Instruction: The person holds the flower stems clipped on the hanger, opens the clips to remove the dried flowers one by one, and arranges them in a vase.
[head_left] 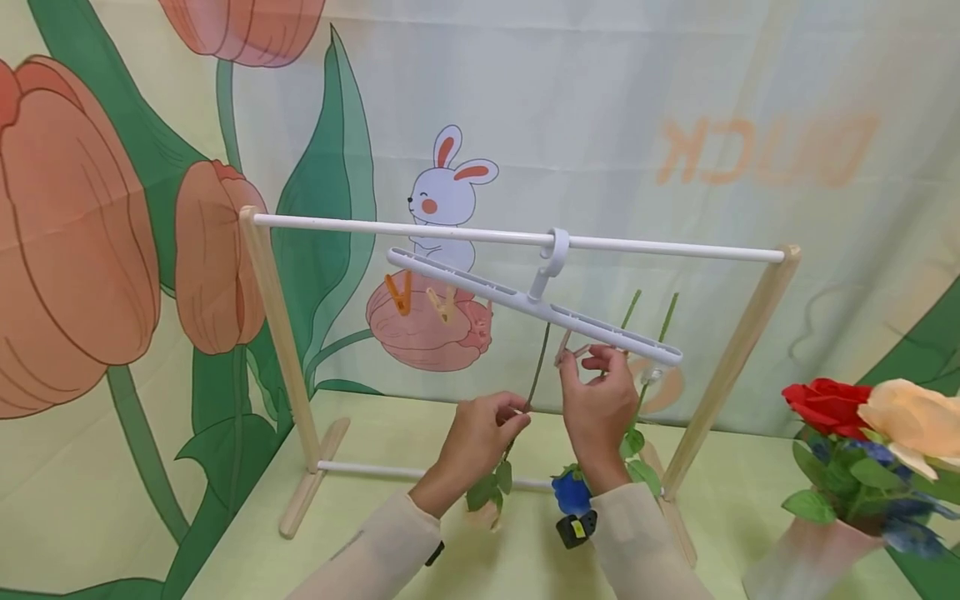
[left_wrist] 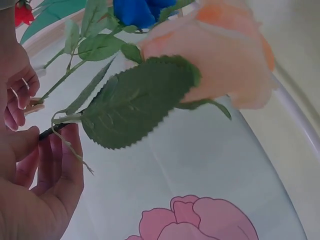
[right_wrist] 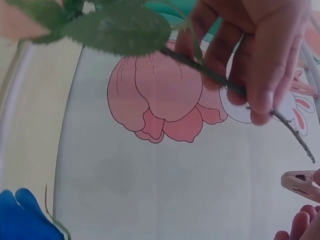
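Observation:
My left hand (head_left: 516, 414) pinches the thin green stem (head_left: 538, 367) of an artificial peach rose (left_wrist: 225, 50) that hangs head down, its big leaf (left_wrist: 135, 100) just past my fingers (left_wrist: 60, 145). The stem's tip reaches up toward a white clip hanger (head_left: 480, 287) hooked on the rack's white rod (head_left: 420, 229). My right hand (head_left: 592, 360) is raised beside the stem tip and pinches a pale pink clip (head_left: 564, 348) under the hanger's right end. In the right wrist view the clip (right_wrist: 300, 182) sits just below the stem end (right_wrist: 300, 142).
A blue rose (head_left: 572, 492) and two other stems (head_left: 630, 308) hang head down from the hanger's right end. Orange clips (head_left: 397, 293) dangle at its left end. The wooden rack's posts (head_left: 281, 333) stand on a pale green table. A vase of roses (head_left: 862, 433) stands at the right.

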